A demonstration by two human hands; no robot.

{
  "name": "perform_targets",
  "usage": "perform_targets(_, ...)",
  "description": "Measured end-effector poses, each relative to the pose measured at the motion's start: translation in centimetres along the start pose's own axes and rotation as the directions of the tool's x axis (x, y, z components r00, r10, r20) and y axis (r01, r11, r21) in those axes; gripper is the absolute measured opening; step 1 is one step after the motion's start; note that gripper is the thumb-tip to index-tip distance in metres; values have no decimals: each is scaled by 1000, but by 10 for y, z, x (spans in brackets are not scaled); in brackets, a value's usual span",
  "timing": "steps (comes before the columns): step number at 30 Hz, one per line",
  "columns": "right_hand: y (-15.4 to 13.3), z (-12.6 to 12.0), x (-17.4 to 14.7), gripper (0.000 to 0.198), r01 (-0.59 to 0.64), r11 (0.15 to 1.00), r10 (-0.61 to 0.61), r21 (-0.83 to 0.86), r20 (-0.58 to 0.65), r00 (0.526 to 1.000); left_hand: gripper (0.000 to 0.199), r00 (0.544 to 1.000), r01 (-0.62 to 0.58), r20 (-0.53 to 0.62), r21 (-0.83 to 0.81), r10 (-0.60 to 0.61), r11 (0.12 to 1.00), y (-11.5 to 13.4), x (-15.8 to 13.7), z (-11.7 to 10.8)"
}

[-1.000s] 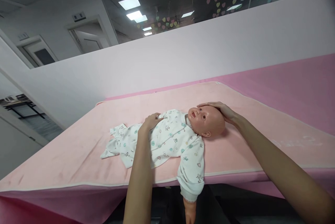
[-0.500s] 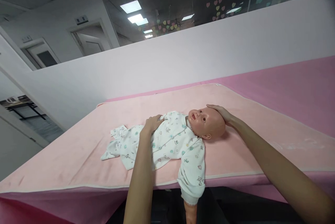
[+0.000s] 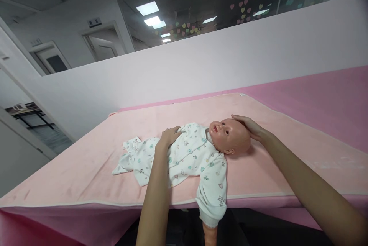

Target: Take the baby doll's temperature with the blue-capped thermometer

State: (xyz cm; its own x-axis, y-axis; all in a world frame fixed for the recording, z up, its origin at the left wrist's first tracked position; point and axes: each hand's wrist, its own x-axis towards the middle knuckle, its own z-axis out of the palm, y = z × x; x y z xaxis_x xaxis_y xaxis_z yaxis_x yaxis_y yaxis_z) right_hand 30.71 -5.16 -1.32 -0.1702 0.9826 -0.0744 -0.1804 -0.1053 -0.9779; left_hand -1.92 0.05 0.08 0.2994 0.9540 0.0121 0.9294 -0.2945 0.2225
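Observation:
A baby doll (image 3: 184, 161) in a white printed outfit lies on its back on a pale peach blanket (image 3: 94, 154), head to the right and legs to the left. My left hand (image 3: 170, 137) rests open across the doll's middle, its fingers partly out of sight over the far side. Against the crown of the doll's head (image 3: 237, 138) lies my right hand (image 3: 249, 126), fingers stretched along the scalp. The doll's near arm (image 3: 211, 188) hangs over the front edge of the table. A folded-back cuff leaves its forearm bare.
A pink cover (image 3: 330, 104) shows beneath the blanket and drapes down the front. Behind the table stands a low white wall (image 3: 201, 66) with a glass window (image 3: 195, 4) above it. Doors and a dark side table (image 3: 34, 113) are farther off on the left.
The whole view has shifted slightly, so everything appears a little farther right. Both hands keep their places on the doll, which has not visibly moved on the blanket.

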Motion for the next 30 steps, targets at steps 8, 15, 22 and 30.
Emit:
perform_targets(8,3,-4,3,38,-11,999,12,-38,23,1000,43,997,1,-72,-22,-3,1000,1,-4,1)
perform_targets(15,6,2,0,33,-85,996,84,-29,-9,996,30,861,-399,-494,-510,120,762,50,-18,-2)
perform_targets(22,8,4,2,38,-79,997,81,-25,52,995,36,900,-422,-134,-505,415,753,85,-33,8)
perform_targets(30,-31,28,6,33,313,788,-319,-530,83,944,26,966,-162,-76,-923,247,348,64,-19,7)
